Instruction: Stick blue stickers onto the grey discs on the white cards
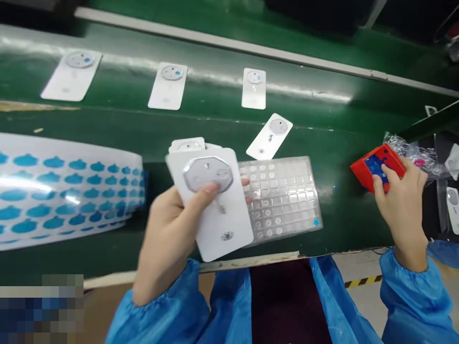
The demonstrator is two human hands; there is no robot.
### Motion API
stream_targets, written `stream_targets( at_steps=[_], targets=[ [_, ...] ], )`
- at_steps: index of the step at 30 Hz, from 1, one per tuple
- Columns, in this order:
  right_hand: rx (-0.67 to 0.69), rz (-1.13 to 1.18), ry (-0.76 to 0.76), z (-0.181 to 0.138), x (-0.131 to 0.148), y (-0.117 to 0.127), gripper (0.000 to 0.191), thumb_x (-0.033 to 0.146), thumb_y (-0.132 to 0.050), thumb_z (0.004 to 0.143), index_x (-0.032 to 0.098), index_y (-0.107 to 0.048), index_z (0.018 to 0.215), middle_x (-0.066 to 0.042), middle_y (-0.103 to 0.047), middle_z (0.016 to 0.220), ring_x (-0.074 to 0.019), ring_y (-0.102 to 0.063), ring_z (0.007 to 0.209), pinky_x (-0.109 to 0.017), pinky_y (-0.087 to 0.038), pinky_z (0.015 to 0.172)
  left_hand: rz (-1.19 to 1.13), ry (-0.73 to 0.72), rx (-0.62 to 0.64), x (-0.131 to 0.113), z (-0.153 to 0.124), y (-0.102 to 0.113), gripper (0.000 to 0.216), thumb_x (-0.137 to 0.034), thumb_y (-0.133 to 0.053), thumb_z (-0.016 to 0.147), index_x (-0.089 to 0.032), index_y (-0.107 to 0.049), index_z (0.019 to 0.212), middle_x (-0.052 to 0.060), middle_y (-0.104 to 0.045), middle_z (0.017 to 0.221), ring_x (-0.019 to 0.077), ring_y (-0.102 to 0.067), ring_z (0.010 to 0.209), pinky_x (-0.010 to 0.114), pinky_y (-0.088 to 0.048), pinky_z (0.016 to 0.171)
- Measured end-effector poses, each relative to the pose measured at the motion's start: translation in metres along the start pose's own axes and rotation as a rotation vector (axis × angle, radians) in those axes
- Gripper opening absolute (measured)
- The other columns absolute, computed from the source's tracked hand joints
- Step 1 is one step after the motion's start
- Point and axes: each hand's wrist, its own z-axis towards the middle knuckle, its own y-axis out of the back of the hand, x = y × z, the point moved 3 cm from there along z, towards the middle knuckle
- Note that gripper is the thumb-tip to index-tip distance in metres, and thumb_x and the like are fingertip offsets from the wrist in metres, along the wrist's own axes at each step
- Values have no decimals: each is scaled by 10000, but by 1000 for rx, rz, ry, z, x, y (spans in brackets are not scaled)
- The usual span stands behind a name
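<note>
1. Pinching a small fan of white cards in our left hand, we press the thumb onto the lower edge of a silver disc on the front card, and one fingertip shows past the card's far side. A firm, flat pinch keeps the fan from slipping, and a thumb set nearer the card's edge would leave the disc uncovered.
2. Our right hand curls around a red plastic holder with blue inserts, thumb and fingers closing on it from either side. We keep it tilted and lifted clear of the belt, which gives a steady view of its blue face.
3. Just beyond the cards, a clear blister tray lies flat on a green conveyor belt, with a blue speck near one corner. A loose white card sits askew by its far edge.
4. To the left, a curved sheet of blue labels rests on the belt.
5. Farther out, three more white cards lie in a spaced row, and a crumpled clear plastic bag sits past the holder.
</note>
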Motion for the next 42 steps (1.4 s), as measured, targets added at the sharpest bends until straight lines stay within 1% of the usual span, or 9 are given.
stream_targets(
  at_steps=[2,5,10,16,24,30,33,38,42],
  targets=[
    [-25,75,124,-4,37,6,312,289,-610,1059,210,-718,1342,-222,-522,1574,-472,-478,1467,-697,-441,1158,-18,81,-6,17,-3,-4,344,-456,-863,866,-174,-805,1054,83,-874,982,302,-843,807,324,-704,592],
    [127,410,412,-15,104,2,285,168,-643,1041,259,-706,1304,-118,-714,1221,-280,-694,1110,-440,-591,944,-77,133,94,36,-6,-11,408,-509,-839,876,-161,-808,1087,129,-870,1007,351,-849,858,381,-716,629],
    [327,511,692,-32,166,-17,100,173,-607,1082,183,-702,1110,-73,-719,987,-180,-656,856,-298,-521,676,-73,141,105,51,-10,-10,459,-544,-805,913,-166,-782,1174,148,-861,1114,357,-849,895,388,-712,671],
    [283,433,766,-29,170,-20,120,155,-620,1071,218,-704,1014,-45,-709,926,-171,-623,793,-299,-438,617,-141,94,163,54,-9,-9,417,-556,-813,914,-169,-796,1072,128,-870,1001,325,-842,829,338,-683,627],
    [438,487,674,-32,175,-23,203,184,-567,1081,234,-704,940,-19,-687,833,-163,-620,731,-288,-437,575,-160,62,197,55,-8,-10,401,-576,-796,922,-188,-798,1027,122,-867,982,307,-827,791,364,-685,681],
    [528,987,275,-17,169,-11,70,204,-704,995,247,-748,962,33,-727,748,-133,-684,604,-247,-539,533,-172,26,252,47,-21,-15,419,-572,-762,952,-182,-794,1099,131,-863,1012,313,-830,816,349,-673,664],
    [477,1104,150,-8,169,-8,32,250,-756,981,250,-787,979,21,-766,770,-156,-733,595,-273,-606,542,-177,-32,294,40,-28,-23,349,-528,-748,972,-193,-799,1057,108,-856,980,287,-824,792,330,-670,669],
    [44,748,409,-2,163,-9,199,188,-745,979,346,-855,1028,-9,-836,978,-175,-789,741,-280,-654,620,-256,19,357,40,-33,-39,329,-521,-771,954,-197,-795,1004,68,-823,823,254,-794,675,321,-657,608],
    [-13,565,668,-9,147,-18,342,206,-752,988,416,-815,1249,2,-838,1124,-195,-819,853,-272,-668,677,-342,65,290,43,-33,-47,294,-431,-898,857,-189,-797,991,67,-841,904,248,-814,778,299,-666,656]
  ],
)
